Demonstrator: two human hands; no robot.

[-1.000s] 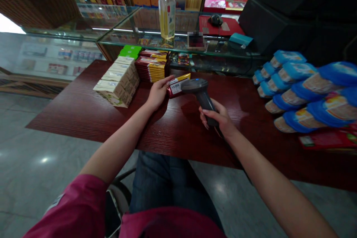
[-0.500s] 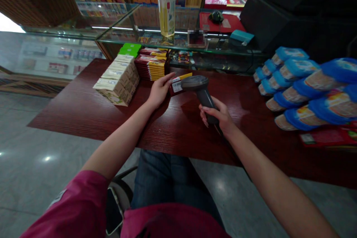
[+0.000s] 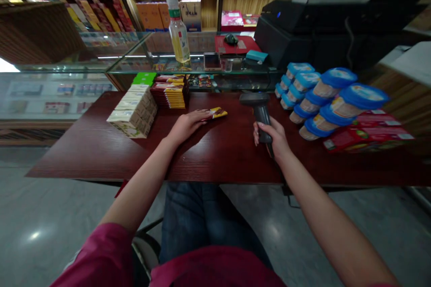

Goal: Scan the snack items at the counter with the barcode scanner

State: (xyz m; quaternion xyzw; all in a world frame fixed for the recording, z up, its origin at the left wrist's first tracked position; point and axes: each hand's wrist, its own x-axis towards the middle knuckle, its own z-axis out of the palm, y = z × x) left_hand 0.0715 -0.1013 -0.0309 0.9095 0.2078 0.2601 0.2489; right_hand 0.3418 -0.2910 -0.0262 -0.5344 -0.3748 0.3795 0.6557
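My right hand [image 3: 273,136] is wrapped round the handle of a dark grey barcode scanner [image 3: 261,114], its head held above the wooden table. My left hand [image 3: 190,123] is low over the table with its fingers on a flat dark-red and yellow snack packet [image 3: 218,113]. The packet lies nearly level, its yellow end sticking out to the right of the fingertips; the thumb is hidden. Behind the left hand stands a stack of matching packets [image 3: 170,92]. To its left is a row of cream cartons [image 3: 131,112].
Blue-lidded tubs [image 3: 332,98] are stacked at the right, beside red boxes [image 3: 367,134]. Behind the table runs a glass display counter [image 3: 134,65] bearing a bottle [image 3: 178,38], a mouse [image 3: 231,39] and black equipment [image 3: 296,40]. The table's near edge [image 3: 202,181] is above my lap.
The scanner has moved right, away from the packet. My left hand has lowered the packet and tipped it flatter, so its barcode label no longer shows. The view has shifted too.
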